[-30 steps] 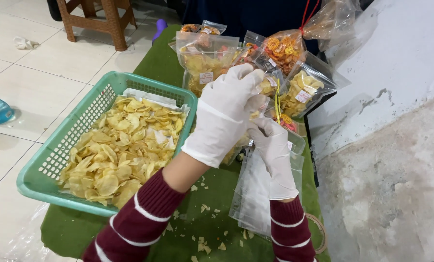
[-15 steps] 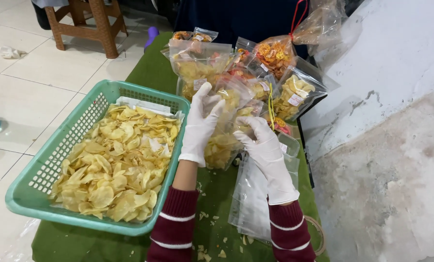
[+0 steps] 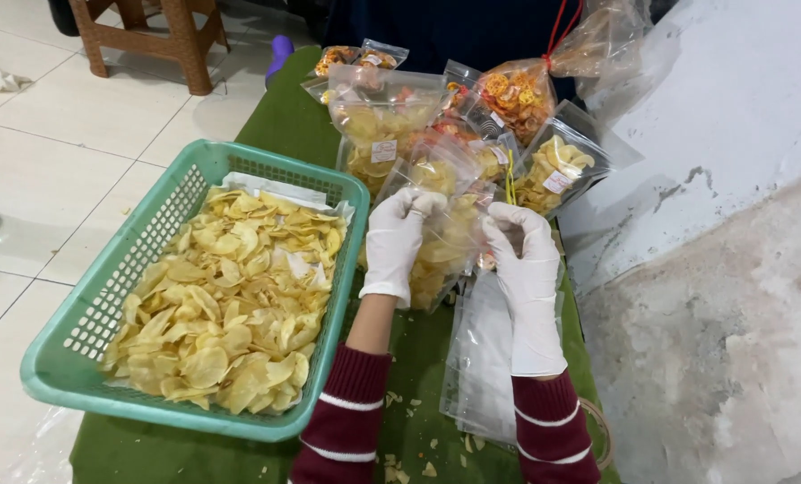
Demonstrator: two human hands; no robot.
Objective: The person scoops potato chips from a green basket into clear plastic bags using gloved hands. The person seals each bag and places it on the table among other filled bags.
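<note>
Both hands wear thin, smooth white gloves, the left hand [image 3: 393, 244] and right hand [image 3: 524, 260] gripping a glossy clear plastic bag of chips [image 3: 445, 235]. The green basket [image 3: 163, 211] is matt perforated plastic; the tablecloth [image 3: 293, 116] looks like matt green cloth. The stool [image 3: 154, 36] is wood, and the wall [image 3: 741, 296] is rough, flaking plaster.

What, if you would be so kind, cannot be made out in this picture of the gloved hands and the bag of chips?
Head view only:
- The bag of chips: its top edge is hidden behind the left hand and right hand.
- Stack of empty bags: the right forearm covers part.
- Wooden stool: cut off by the top edge.
- Bag labels: too small.
</note>
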